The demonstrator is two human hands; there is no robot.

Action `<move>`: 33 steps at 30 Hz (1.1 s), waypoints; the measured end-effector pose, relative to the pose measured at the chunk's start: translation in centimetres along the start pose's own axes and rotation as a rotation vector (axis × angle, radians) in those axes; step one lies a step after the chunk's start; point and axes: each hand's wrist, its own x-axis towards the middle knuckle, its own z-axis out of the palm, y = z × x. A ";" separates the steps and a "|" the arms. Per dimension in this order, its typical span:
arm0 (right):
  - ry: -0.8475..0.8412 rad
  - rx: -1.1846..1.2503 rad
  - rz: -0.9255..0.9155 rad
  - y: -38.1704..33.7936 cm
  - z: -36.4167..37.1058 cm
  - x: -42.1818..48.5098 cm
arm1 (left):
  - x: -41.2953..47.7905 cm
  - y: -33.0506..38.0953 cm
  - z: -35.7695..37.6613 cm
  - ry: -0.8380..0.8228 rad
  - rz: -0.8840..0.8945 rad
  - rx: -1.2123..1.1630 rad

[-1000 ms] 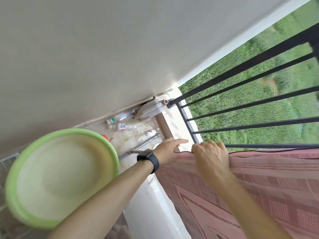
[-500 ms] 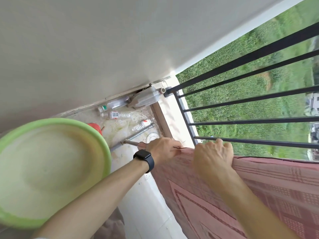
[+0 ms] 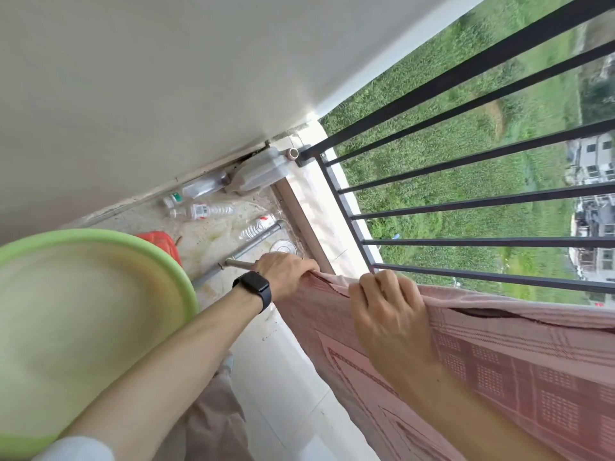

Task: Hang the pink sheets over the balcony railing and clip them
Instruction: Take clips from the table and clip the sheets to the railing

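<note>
A pale wall [image 3: 133, 78] filled the upper left of the view. The black railing [image 3: 466, 197] ran across the right side, with grass and houses showing between its bars. The pink sheet [image 3: 515, 377] lay draped against the railing at the lower right, its upper edge bunched just under the lowest bar in view and its patterned face hanging on the balcony side. A green basin [image 3: 83, 327] sat at the lower left, close to the camera and blurred. The tiled floor [image 3: 283, 377] showed between the basin and the sheet.

Both hands were closed on the sheet's edge, a little apart from each other. The right hand [image 3: 386, 311] had its fingers curled over the fold, just beside the bar. The left hand [image 3: 286, 274] gripped the sheet's end corner and wore a dark watch [image 3: 254, 287] at the wrist.

In the far corner lay a clear jug [image 3: 263, 173], a grey pipe [image 3: 256, 242] and several plastic bottles [image 3: 203, 211].
</note>
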 end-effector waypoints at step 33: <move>-0.461 0.189 0.041 -4.7 6.8 8.0 | 1.7 -6.9 5.0 0.000 -0.168 -0.084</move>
